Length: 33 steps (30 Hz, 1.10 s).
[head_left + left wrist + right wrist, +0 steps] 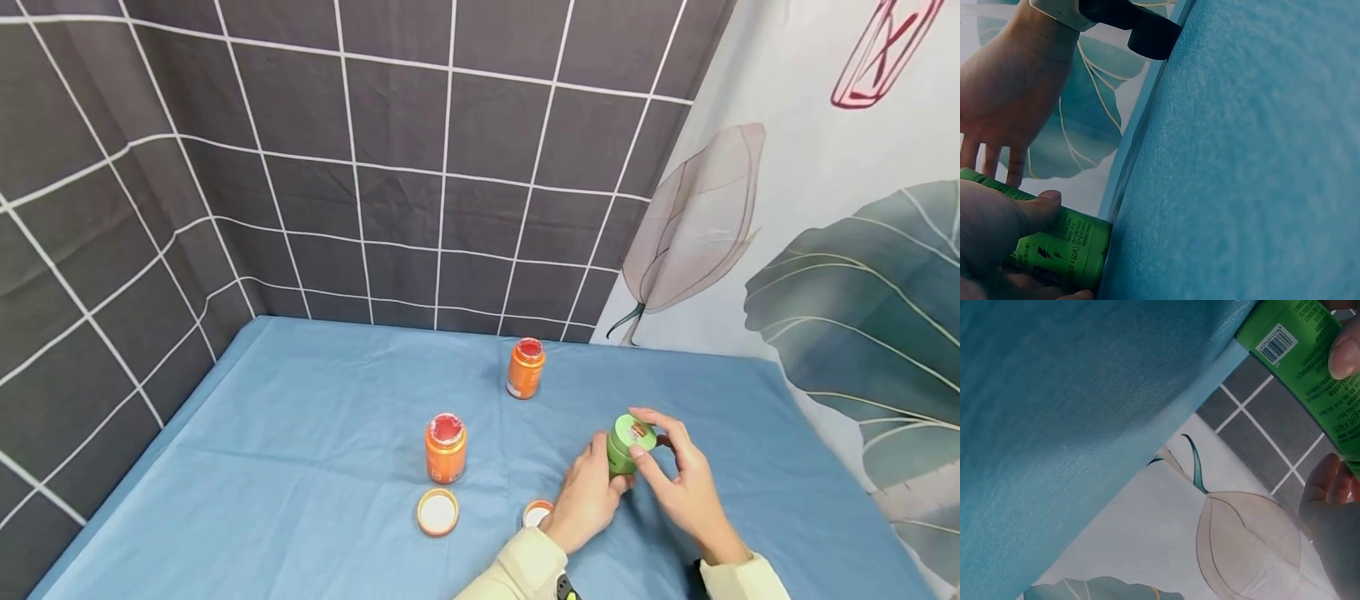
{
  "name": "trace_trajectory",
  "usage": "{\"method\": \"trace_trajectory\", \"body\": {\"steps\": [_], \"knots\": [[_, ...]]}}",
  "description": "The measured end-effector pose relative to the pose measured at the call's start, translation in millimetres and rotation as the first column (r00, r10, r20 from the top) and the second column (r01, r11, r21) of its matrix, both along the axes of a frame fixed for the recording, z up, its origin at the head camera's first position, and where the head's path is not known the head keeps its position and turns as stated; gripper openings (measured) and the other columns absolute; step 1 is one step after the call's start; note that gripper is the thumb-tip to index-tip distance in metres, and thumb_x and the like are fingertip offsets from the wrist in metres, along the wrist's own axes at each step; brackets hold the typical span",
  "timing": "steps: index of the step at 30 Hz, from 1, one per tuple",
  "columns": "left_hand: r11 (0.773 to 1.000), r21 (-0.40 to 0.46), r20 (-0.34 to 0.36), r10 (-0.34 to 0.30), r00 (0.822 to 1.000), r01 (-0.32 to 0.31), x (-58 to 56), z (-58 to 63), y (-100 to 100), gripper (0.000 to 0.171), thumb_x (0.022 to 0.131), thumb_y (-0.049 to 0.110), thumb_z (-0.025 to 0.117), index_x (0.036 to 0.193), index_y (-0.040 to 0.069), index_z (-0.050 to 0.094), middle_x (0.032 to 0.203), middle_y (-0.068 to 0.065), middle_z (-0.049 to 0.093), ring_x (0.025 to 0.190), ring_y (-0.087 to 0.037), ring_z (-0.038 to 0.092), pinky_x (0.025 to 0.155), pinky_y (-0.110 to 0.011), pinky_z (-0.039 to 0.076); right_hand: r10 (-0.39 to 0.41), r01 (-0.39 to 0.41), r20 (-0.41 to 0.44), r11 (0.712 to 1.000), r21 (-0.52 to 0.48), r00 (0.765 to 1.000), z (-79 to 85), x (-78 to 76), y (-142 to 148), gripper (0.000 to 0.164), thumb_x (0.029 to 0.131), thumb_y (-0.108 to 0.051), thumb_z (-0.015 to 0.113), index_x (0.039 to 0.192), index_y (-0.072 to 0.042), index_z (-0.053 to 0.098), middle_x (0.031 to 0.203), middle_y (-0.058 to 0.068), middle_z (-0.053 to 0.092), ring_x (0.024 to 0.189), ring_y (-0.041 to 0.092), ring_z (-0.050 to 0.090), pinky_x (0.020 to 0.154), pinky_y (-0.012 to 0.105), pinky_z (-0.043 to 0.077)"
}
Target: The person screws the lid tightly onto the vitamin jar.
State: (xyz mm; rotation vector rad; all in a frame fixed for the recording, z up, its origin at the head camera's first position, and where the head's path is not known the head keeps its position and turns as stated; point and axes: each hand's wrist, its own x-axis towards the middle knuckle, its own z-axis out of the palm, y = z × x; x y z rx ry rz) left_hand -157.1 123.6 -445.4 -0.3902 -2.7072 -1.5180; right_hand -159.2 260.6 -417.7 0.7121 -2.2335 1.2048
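Observation:
My left hand (587,502) grips a green bottle (619,460) at the right front of the blue cloth, its thumb and fingers round the body. In the left wrist view, black print and a lightning mark cover the bottle (1079,250). A barcode shows near its base in the right wrist view, where the bottle (1300,356) stands on the cloth. On top sits a light green lid (634,431) with a small red and white label. My right hand (684,487) pinches this lid by its edge between thumb and fingers.
Two open orange bottles stand on the cloth, one (446,454) at the middle and one (524,373) farther back. An orange-rimmed lid (437,512) lies before the nearer bottle. Another lid (536,512) is partly behind my left hand. Dark checked fabric (390,200) hangs behind.

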Motion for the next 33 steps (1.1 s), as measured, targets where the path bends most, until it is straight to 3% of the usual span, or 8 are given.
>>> {"method": "trace_trajectory", "body": {"steps": [20, 25, 33], "knots": [[1.000, 0.008, 0.020, -0.008, 1.000, 0.008, -0.6, -0.1, -0.4, 0.042, 0.083, 0.027, 0.066, 0.119, 0.020, 0.044, 0.099, 0.008, 0.053, 0.085, -0.005, 0.053, 0.071, -0.024, 0.044, -0.069, 0.070, 0.117, 0.998, -0.005, 0.991, -3.1, -0.1, 2.5, 0.048, 0.077, 0.003, 0.067, 0.122, -0.006, 0.053, 0.123, 0.009, 0.052, 0.112, 0.011, 0.045, 0.081, 0.017, 0.035], [1.000, 0.011, 0.031, 0.007, 0.999, -0.007, -0.4, 0.4, 0.4, 0.041, 0.083, 0.028, 0.067, 0.117, 0.020, 0.045, 0.097, 0.007, 0.054, 0.082, -0.006, 0.053, 0.069, -0.024, 0.044, -0.073, 0.073, 0.102, 0.997, -0.001, 0.992, -4.0, -0.8, 2.7, 0.051, 0.077, 0.002, 0.067, 0.125, -0.007, 0.051, 0.126, 0.011, 0.049, 0.114, 0.010, 0.043, 0.081, 0.016, 0.035], [1.000, 0.006, 0.030, 0.017, 0.999, -0.017, 0.0, 0.0, 1.4, 0.043, 0.082, 0.027, 0.068, 0.117, 0.019, 0.045, 0.097, 0.006, 0.055, 0.082, -0.006, 0.054, 0.069, -0.025, 0.045, -0.009, 0.010, -0.016, 1.000, 0.022, 1.000, -3.1, -0.5, 1.7, 0.048, 0.082, 0.009, 0.056, 0.128, 0.001, 0.048, 0.127, 0.015, 0.050, 0.113, 0.015, 0.044, 0.085, 0.015, 0.034]]}}
